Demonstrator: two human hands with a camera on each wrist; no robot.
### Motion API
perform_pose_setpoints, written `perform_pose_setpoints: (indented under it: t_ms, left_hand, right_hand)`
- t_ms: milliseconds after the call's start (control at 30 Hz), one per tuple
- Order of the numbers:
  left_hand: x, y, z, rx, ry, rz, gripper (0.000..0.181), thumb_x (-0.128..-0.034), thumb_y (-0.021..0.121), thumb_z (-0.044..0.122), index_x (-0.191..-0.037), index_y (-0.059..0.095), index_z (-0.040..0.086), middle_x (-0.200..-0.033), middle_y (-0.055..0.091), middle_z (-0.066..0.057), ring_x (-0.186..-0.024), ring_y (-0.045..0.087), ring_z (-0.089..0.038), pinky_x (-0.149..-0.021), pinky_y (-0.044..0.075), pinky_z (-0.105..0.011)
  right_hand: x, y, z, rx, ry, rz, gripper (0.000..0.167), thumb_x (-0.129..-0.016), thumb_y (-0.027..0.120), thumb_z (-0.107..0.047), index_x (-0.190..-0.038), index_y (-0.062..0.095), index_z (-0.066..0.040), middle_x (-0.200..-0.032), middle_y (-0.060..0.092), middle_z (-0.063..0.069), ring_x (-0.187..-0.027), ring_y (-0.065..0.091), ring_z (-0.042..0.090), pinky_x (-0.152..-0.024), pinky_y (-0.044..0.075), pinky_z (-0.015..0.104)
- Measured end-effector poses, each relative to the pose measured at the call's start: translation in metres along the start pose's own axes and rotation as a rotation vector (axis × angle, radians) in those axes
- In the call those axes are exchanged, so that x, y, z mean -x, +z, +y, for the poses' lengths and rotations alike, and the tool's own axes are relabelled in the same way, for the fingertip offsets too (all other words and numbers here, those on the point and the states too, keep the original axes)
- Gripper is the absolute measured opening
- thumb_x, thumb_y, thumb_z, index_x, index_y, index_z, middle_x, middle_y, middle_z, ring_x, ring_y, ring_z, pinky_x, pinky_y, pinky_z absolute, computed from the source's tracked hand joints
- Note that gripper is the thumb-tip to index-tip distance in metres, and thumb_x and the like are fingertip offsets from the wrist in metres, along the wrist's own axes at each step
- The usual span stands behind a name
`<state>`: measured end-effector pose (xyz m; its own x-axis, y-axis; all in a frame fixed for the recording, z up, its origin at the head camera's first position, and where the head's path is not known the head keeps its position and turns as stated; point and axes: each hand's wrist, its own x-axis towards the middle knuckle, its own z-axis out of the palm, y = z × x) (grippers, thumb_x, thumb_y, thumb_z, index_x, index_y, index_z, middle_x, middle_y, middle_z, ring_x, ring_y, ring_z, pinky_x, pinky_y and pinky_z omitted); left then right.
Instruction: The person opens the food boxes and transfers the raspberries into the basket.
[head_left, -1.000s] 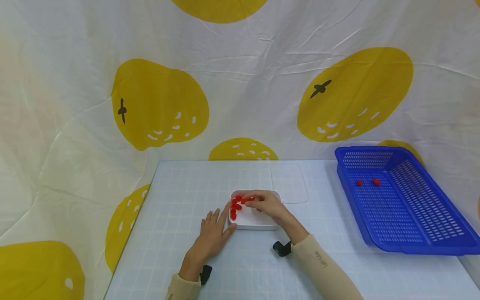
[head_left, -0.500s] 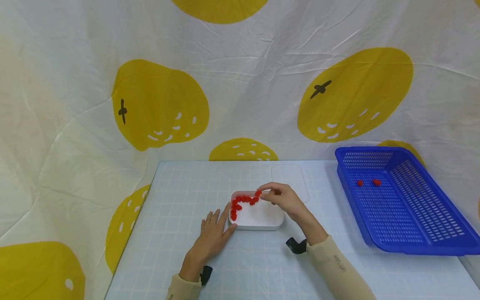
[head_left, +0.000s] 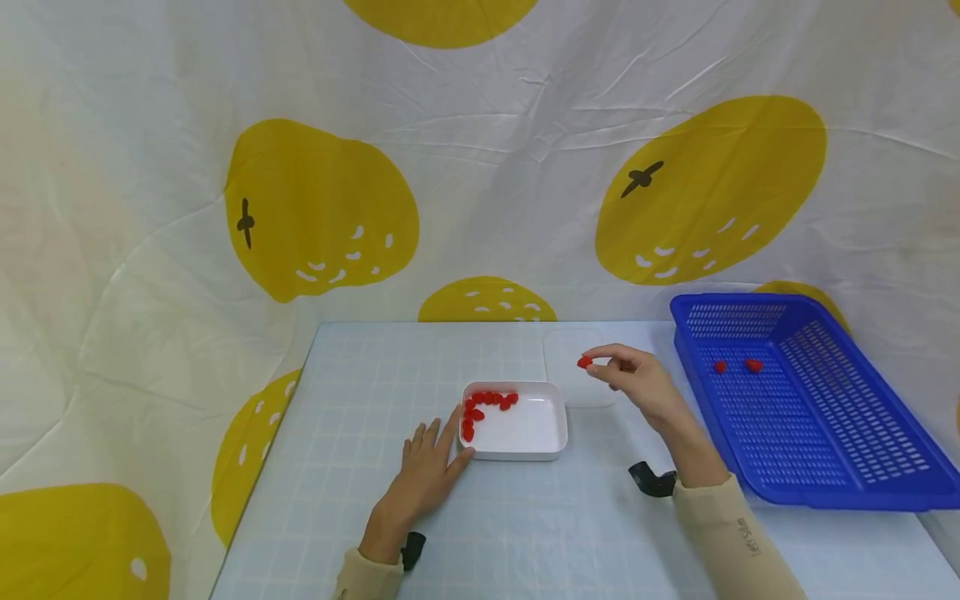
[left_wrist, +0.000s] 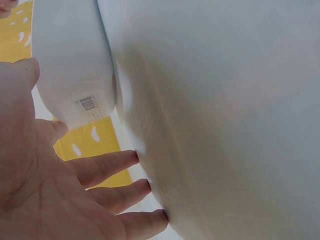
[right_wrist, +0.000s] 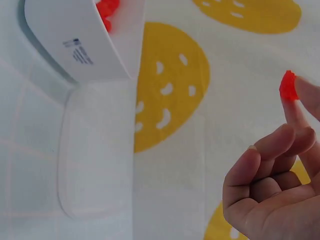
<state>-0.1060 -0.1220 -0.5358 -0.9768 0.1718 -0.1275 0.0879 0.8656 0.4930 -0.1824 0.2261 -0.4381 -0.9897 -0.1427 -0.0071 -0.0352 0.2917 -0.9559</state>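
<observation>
The white tray (head_left: 525, 456) stands mid-table with several small red pieces (head_left: 488, 398) along its left and back sides. Against its left edge rests the left hand (head_left: 426, 475), fingers spread; in the left wrist view thumb and index finger of that hand (left_wrist: 60, 175) touch the tray's outer wall (left_wrist: 75, 60). Right of the tray, above the clear lid, the right hand (head_left: 645, 387) pinches one red piece (head_left: 585, 362) between thumb and index finger. The right wrist view shows this piece (right_wrist: 288, 86) at the fingertips of the hand (right_wrist: 275, 185), its other fingers curled.
A blue perforated basket (head_left: 817, 408) at the right holds two red pieces (head_left: 753, 365). The transparent lid (head_left: 573, 387) lies flat behind and right of the tray. A white cloth with yellow shapes (head_left: 510, 208) hangs behind the table.
From over the tray, the right hand has moved right, lifting a red piece out toward the basket side. The left hand has stayed in place at the tray's edge.
</observation>
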Motion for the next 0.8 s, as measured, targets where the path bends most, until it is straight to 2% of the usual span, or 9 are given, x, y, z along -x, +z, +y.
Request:
perform_pose_setpoints:
  t_ms: [133, 333, 600, 667, 733, 800]
  left_hand:
    - [0.0, 0.0, 0.0, 0.003, 0.001, 0.002, 0.081, -0.0967, 0.058, 0.053, -0.162, 0.016, 0.029, -0.157, 0.033, -0.021, -0.145, 0.019, -0.048, -0.113, 0.014, -0.069]
    - [0.0, 0.0, -0.001, 0.009, 0.013, 0.005, 0.08, -0.0973, 0.057, 0.053, -0.162, 0.017, 0.028, -0.156, 0.033, -0.022, -0.145, 0.021, -0.049, -0.112, 0.014, -0.07]
    - [0.0, 0.0, -0.001, 0.011, 0.006, 0.006, 0.079, -0.0974, 0.057, 0.053, -0.162, 0.017, 0.028, -0.156, 0.034, -0.022, -0.145, 0.021, -0.049, -0.112, 0.015, -0.069]
    - [0.0, 0.0, -0.001, 0.009, 0.003, 0.005, 0.079, -0.0974, 0.057, 0.053, -0.162, 0.017, 0.028, -0.156, 0.034, -0.022, -0.145, 0.02, -0.049, -0.112, 0.014, -0.069]
    - [0.0, -0.001, -0.001, 0.009, 0.0, 0.0, 0.08, -0.0973, 0.056, 0.054, -0.162, 0.017, 0.028, -0.157, 0.033, -0.021, -0.145, 0.02, -0.048, -0.112, 0.014, -0.069]
    - [-0.001, -0.001, 0.0, 0.008, -0.006, -0.008, 0.08, -0.0973, 0.055, 0.055, -0.162, 0.016, 0.029, -0.157, 0.033, -0.021, -0.145, 0.02, -0.048, -0.112, 0.014, -0.069]
  right_hand:
    - [0.006, -0.026, -0.009, 0.058, -0.005, 0.057, 0.035, -0.096, 0.071, -0.026, -0.122, 0.068, -0.003, -0.076, 0.05, 0.005, -0.076, 0.049, 0.025, -0.065, 0.037, 0.034]
    - [0.018, -0.066, -0.02, 0.12, 0.016, 0.139, 0.038, -0.096, 0.071, -0.03, -0.126, 0.067, -0.007, -0.078, 0.05, -0.001, -0.076, 0.046, 0.022, -0.06, 0.035, 0.032]
    - [0.023, -0.123, -0.015, 0.159, 0.039, 0.249, 0.033, -0.095, 0.072, -0.03, -0.124, 0.07, -0.015, -0.072, 0.052, -0.003, -0.069, 0.048, 0.019, -0.058, 0.04, 0.029]
    - [0.023, -0.137, -0.012, 0.158, 0.064, 0.254, 0.035, -0.095, 0.071, -0.031, -0.125, 0.069, -0.014, -0.071, 0.051, -0.001, -0.067, 0.05, 0.019, -0.058, 0.041, 0.028]
    - [0.022, -0.151, -0.01, 0.166, 0.112, 0.258, 0.036, -0.094, 0.071, -0.037, -0.125, 0.07, -0.019, -0.071, 0.051, -0.001, -0.066, 0.05, 0.018, -0.06, 0.042, 0.028]
    - [0.02, -0.162, -0.006, 0.182, 0.169, 0.255, 0.04, -0.092, 0.071, -0.042, -0.126, 0.069, -0.021, -0.076, 0.054, -0.003, -0.067, 0.052, 0.018, -0.062, 0.042, 0.029]
